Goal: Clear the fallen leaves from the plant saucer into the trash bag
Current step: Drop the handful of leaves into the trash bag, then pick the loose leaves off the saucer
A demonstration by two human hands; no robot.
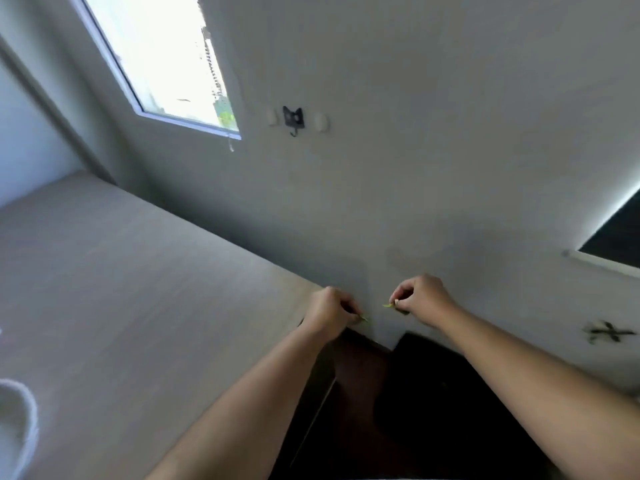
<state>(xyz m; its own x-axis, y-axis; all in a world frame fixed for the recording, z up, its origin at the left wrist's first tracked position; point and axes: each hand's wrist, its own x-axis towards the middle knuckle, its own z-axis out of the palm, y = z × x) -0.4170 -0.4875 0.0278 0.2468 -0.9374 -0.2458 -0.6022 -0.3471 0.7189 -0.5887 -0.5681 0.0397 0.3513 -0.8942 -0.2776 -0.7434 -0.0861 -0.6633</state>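
My left hand [330, 311] pinches a small green leaf [364, 319] whose tip sticks out past the fingers. My right hand [420, 299] pinches a small yellow-green leaf [387, 305] between thumb and fingers. Both hands are held out over a dark opening [433, 410] below them, possibly a black trash bag; I cannot tell for sure. The two hands are a short way apart, in front of the grey wall. The plant saucer is out of view.
A light wood tabletop [121, 289] fills the left, its edge running next to the dark gap. A white rounded object [17, 427] sits at the lower left. On the wall are a window [162, 57], a black hook [293, 118] and a dark mark [609, 332].
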